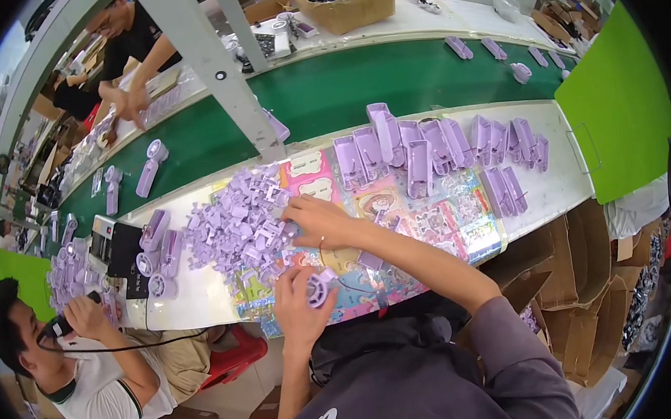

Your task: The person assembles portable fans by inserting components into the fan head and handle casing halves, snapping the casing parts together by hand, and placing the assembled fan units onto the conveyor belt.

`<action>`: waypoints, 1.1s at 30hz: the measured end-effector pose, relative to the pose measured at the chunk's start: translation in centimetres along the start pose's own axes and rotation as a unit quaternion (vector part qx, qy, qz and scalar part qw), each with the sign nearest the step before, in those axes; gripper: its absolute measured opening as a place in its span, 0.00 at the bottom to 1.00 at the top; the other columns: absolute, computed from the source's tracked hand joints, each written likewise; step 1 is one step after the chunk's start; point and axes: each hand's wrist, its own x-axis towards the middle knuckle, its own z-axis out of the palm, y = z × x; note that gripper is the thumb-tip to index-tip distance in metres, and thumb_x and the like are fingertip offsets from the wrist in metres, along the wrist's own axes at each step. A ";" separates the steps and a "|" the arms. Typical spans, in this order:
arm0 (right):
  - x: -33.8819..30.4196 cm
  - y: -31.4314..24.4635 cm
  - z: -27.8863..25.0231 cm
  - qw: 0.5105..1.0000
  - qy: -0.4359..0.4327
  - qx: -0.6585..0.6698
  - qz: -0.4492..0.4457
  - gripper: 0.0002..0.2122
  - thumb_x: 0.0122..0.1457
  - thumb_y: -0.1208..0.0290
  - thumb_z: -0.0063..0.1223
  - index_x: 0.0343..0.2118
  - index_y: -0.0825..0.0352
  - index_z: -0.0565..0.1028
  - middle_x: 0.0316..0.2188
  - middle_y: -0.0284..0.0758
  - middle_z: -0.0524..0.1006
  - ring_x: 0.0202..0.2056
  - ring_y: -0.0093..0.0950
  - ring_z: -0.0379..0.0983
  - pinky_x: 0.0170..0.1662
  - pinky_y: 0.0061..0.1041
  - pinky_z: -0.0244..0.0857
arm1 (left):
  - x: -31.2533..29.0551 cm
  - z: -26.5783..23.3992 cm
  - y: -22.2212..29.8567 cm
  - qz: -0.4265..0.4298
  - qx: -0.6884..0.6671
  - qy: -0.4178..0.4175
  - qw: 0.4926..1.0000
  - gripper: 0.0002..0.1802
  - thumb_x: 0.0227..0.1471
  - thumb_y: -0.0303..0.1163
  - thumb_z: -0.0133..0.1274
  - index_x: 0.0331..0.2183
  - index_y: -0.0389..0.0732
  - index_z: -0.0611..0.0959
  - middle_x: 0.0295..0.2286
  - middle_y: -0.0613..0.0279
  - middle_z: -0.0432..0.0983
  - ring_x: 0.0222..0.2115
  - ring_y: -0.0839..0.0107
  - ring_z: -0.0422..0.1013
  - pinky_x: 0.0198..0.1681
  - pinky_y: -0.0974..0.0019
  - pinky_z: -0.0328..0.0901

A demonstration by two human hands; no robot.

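My left hand [299, 312], near the table's front edge, is closed around a lilac plastic piece with a round, ring-shaped end [317, 291]. Farther up, my right hand [319, 223] reaches to the right side of a heap of small lilac plastic parts [232, 226]. Its fingers are bent down at the heap, and whatever is between them is hidden. Under both hands lies a colourful printed sheet [339, 267]. A few loose lilac pieces [371, 260] rest beneath my right forearm.
Open lilac housings [419, 168] stand in rows to the right. Behind the table runs a green conveyor belt [327, 85] carrying lilac units. A metal post [221, 73] rises at its near edge. At left, a co-worker [98, 374] holds a dark corded tool; another person works across the belt. Cardboard boxes [576, 263] stand at right.
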 end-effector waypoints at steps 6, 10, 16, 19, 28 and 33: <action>-1.0 1.4 -0.5 0.975 0.115 0.175 0.077 0.09 0.55 0.72 0.60 0.37 0.69 0.78 0.34 0.43 0.76 0.37 0.39 0.75 0.43 0.37 0.69 | 0.3 1.0 0.0 -0.018 0.037 0.009 0.999 0.30 0.36 0.32 0.72 0.44 0.41 0.79 0.40 0.53 0.75 0.44 0.50 0.69 0.48 0.53 0.65; -3.2 -1.4 -5.5 0.958 0.182 0.195 0.108 0.08 0.59 0.76 0.56 0.41 0.69 0.78 0.34 0.42 0.75 0.34 0.37 0.75 0.41 0.35 0.70 | 0.6 0.6 0.1 -0.009 0.000 0.037 0.999 0.32 0.32 0.30 0.73 0.44 0.40 0.79 0.38 0.54 0.76 0.40 0.50 0.71 0.46 0.52 0.66; -8.6 -7.2 -11.9 0.943 -0.108 0.291 0.117 0.20 0.58 0.79 0.57 0.53 0.67 0.68 0.34 0.40 0.80 0.33 0.30 0.80 0.38 0.28 0.73 | 3.3 -1.3 2.4 0.023 -0.016 -0.019 0.999 0.32 0.31 0.26 0.73 0.42 0.39 0.78 0.37 0.55 0.77 0.41 0.48 0.71 0.52 0.48 0.64; -9.5 -6.8 -10.9 0.937 -0.107 0.292 0.155 0.22 0.57 0.78 0.59 0.54 0.67 0.66 0.32 0.41 0.80 0.33 0.32 0.80 0.39 0.29 0.74 | 3.8 -1.3 3.1 0.039 -0.057 -0.089 0.994 0.32 0.32 0.25 0.71 0.44 0.39 0.77 0.39 0.55 0.76 0.42 0.48 0.70 0.51 0.47 0.64; -10.9 -6.3 -10.3 0.928 -0.074 0.273 0.241 0.16 0.56 0.79 0.63 0.48 0.71 0.76 0.34 0.40 0.83 0.37 0.28 0.82 0.41 0.26 0.76 | 3.4 -0.3 4.7 0.138 -0.015 -0.045 0.989 0.30 0.34 0.21 0.69 0.43 0.39 0.78 0.40 0.55 0.76 0.43 0.50 0.69 0.48 0.51 0.64; -11.8 -6.2 -10.3 0.913 -0.071 0.305 0.260 0.16 0.57 0.79 0.63 0.49 0.71 0.76 0.35 0.38 0.83 0.40 0.25 0.81 0.45 0.26 0.76 | 3.1 0.1 4.9 0.157 -0.032 -0.055 0.986 0.34 0.30 0.23 0.72 0.43 0.40 0.77 0.41 0.55 0.77 0.43 0.49 0.70 0.53 0.48 0.63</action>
